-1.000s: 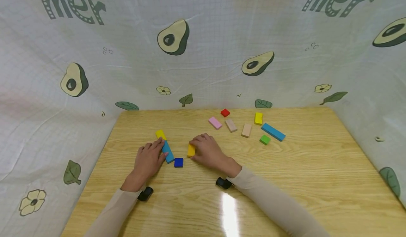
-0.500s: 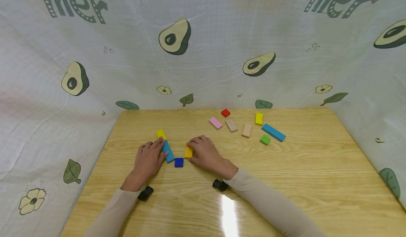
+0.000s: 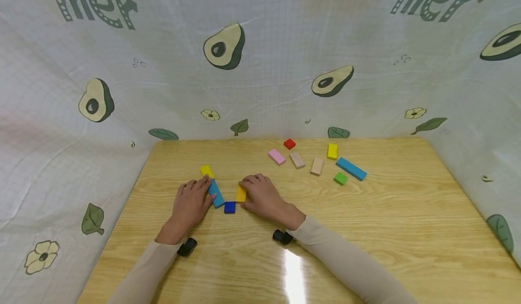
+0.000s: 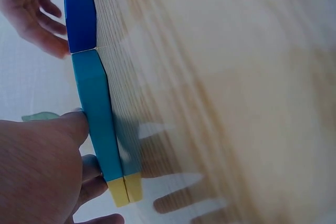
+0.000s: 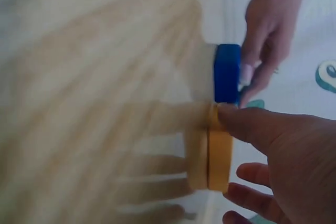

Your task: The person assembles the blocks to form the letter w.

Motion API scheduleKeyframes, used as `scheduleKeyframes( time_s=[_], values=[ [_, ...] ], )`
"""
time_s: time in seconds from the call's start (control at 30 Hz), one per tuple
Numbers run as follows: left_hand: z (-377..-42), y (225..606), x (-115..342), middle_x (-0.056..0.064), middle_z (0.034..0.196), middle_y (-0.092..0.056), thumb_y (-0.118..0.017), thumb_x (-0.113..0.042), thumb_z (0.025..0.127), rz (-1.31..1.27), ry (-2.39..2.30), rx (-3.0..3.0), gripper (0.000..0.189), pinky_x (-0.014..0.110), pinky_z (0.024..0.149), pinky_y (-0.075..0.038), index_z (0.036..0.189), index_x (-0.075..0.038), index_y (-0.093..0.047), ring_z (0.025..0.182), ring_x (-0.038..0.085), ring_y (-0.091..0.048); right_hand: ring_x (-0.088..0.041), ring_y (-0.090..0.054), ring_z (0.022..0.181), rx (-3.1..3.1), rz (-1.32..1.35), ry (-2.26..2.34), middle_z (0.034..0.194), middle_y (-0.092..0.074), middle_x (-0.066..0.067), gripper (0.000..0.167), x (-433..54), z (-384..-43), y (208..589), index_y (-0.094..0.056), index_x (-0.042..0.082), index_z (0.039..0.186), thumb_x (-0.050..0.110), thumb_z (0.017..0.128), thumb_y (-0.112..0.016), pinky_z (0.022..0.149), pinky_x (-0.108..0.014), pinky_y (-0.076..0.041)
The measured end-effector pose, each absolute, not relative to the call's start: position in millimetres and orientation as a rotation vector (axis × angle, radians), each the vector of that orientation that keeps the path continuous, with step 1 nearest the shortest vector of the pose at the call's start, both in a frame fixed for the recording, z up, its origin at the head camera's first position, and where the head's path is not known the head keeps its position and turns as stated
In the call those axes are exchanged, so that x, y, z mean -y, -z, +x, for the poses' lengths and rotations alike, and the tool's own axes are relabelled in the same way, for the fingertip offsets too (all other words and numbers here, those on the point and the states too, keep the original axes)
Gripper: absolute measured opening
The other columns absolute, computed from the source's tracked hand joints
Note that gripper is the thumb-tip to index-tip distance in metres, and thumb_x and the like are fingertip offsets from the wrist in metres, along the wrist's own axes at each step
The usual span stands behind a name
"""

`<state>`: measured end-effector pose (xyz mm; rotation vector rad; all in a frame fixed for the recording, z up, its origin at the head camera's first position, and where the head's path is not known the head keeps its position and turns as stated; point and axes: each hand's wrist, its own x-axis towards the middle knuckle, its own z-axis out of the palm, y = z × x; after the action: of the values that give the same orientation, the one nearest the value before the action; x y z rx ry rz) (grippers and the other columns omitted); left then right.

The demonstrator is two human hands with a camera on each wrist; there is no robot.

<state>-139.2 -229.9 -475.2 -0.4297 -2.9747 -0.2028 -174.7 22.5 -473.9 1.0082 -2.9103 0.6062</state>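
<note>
In the head view my left hand (image 3: 190, 209) rests its thumb and forefinger on a long light blue block (image 3: 217, 194). A yellow block (image 3: 206, 171) continues the line at that block's far end. At its near end sits a small dark blue block (image 3: 229, 207), corner to corner with it. My right hand (image 3: 264, 199) pinches an orange-yellow block (image 3: 241, 192) lengthwise, thumb at the near end and fingers at the far end. That block's near end meets the dark blue block's far right corner; the right wrist view shows the orange-yellow block (image 5: 219, 161) right against it.
Farther back on the wooden table (image 3: 407, 195) lie a red block (image 3: 289, 144), a pink block (image 3: 277, 157), two beige blocks, another yellow block (image 3: 332, 151), a second long blue block (image 3: 351, 168) and a green block (image 3: 340, 178). A patterned cloth (image 3: 277, 105) hangs behind the table.
The right hand has slid the orange-yellow block a little leftward, up to the dark blue block. The left hand has stayed in place on the light blue block.
</note>
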Motion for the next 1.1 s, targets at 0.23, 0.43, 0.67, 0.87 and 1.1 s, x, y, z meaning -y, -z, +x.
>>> scheduleKeyframes(
  time_s=[0.23, 0.43, 0.67, 0.87, 1.1],
  values=[
    [-139, 474, 230, 0.017, 0.156, -0.055, -0.067, -0.030, 0.105, -0.421, 0.206, 2.990, 0.055, 0.063, 0.112, -0.040, 0.151, 0.000, -0.058, 0.135, 0.044, -0.053, -0.037, -0.051, 0.137, 2.924, 0.905, -0.719, 0.151, -0.058, -0.015, 0.062, -51, -192, 467, -0.062, 0.005, 0.147, 0.029, 0.094, -0.084, 0.115, -0.054, -0.041],
    [-138, 472, 229, 0.016, 0.157, -0.054, -0.066, -0.030, 0.106, -0.414, 0.212, 3.002, 0.055, 0.064, 0.112, -0.039, 0.151, 0.000, -0.057, 0.135, 0.045, -0.053, -0.041, -0.050, 0.139, 2.910, 0.815, -0.669, 0.155, -0.054, -0.017, 0.062, -83, -216, 462, -0.060, 0.003, 0.148, 0.021, 0.094, -0.083, 0.115, -0.058, -0.040],
    [-136, 474, 228, 0.017, 0.157, -0.055, -0.066, -0.030, 0.106, -0.410, 0.210, 3.001, 0.055, 0.064, 0.112, -0.039, 0.151, 0.000, -0.057, 0.134, 0.045, -0.053, -0.044, -0.046, 0.144, 2.917, 0.815, -0.651, 0.158, -0.051, -0.019, 0.066, -107, -239, 462, -0.055, 0.003, 0.153, 0.017, 0.094, -0.081, 0.118, -0.063, -0.037],
    [-135, 475, 227, 0.017, 0.157, -0.054, -0.066, -0.030, 0.106, -0.409, 0.219, 3.011, 0.055, 0.064, 0.112, -0.039, 0.151, 0.000, -0.057, 0.134, 0.045, -0.053, -0.047, -0.042, 0.146, 2.940, 0.864, -0.624, 0.160, -0.047, -0.023, 0.068, -118, -251, 463, -0.053, 0.001, 0.153, 0.018, 0.094, -0.080, 0.119, -0.065, -0.033],
    [-137, 475, 228, 0.017, 0.156, -0.055, -0.067, -0.030, 0.105, -0.412, 0.211, 2.998, 0.055, 0.064, 0.111, -0.040, 0.150, 0.000, -0.058, 0.133, 0.045, -0.054, -0.046, -0.039, 0.149, 2.959, 0.935, -0.618, 0.163, -0.043, -0.023, 0.070, -124, -263, 464, -0.051, 0.000, 0.155, 0.016, 0.093, -0.079, 0.120, -0.065, -0.031]
  ],
)
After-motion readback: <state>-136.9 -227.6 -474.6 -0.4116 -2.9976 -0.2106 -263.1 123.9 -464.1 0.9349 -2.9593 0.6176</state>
